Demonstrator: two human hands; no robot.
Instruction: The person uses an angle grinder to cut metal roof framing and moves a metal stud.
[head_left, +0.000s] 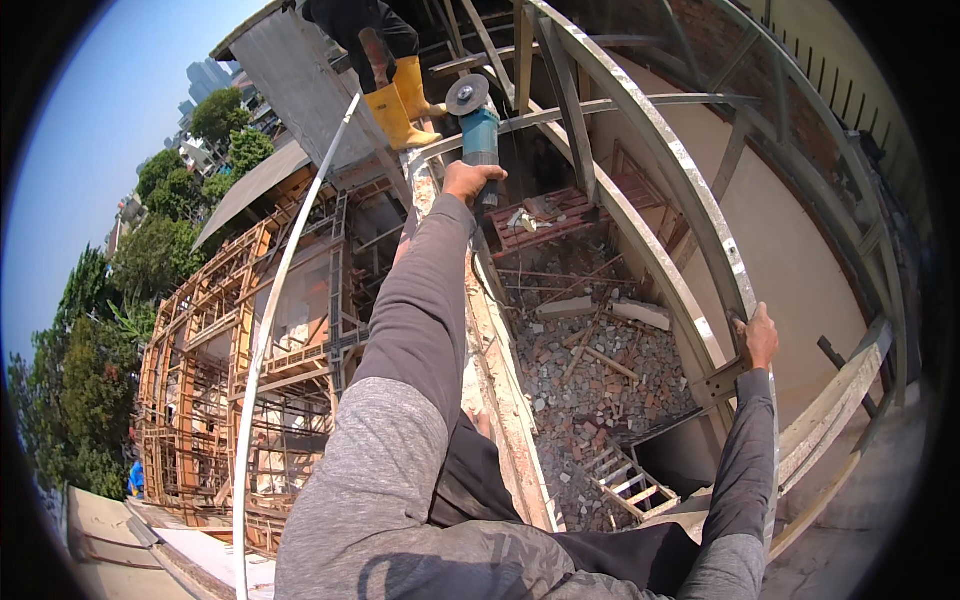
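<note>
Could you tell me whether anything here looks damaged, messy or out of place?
Yes: broken bricks and rubble litter the floor far below, with loose timber offcuts lying askew across them.

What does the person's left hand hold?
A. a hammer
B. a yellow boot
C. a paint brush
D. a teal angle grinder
D: the left hand grips the body of a teal angle grinder, its round disc pointing away, while the right hand grasps a curved metal beam.

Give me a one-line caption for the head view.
Left hand holds teal angle grinder out; right hand grips steel truss above rubble.
</note>
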